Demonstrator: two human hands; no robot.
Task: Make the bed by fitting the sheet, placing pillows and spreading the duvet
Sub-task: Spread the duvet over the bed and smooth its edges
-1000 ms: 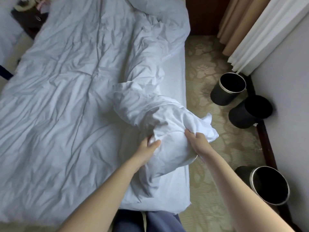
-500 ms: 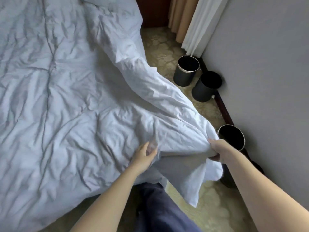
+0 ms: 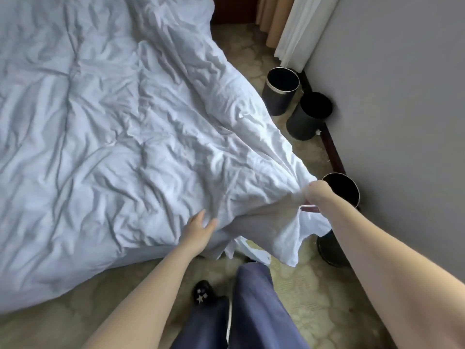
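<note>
Now gripping a bunched corner of the white duvet (image 3: 120, 152) in the right hand (image 3: 317, 195), fingers curled round the cloth, right of centre. Resting the left hand (image 3: 200, 229) on its near edge, fingers straight. Spread crumpled from upper left to centre of the frame, near three dark bins (image 3: 280, 96).

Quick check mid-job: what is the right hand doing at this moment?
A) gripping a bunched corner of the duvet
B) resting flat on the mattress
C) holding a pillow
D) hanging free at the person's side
A: the right hand has its fingers curled round a bunched corner of the duvet, and the fabric runs taut from the bed up to that grip.
</note>
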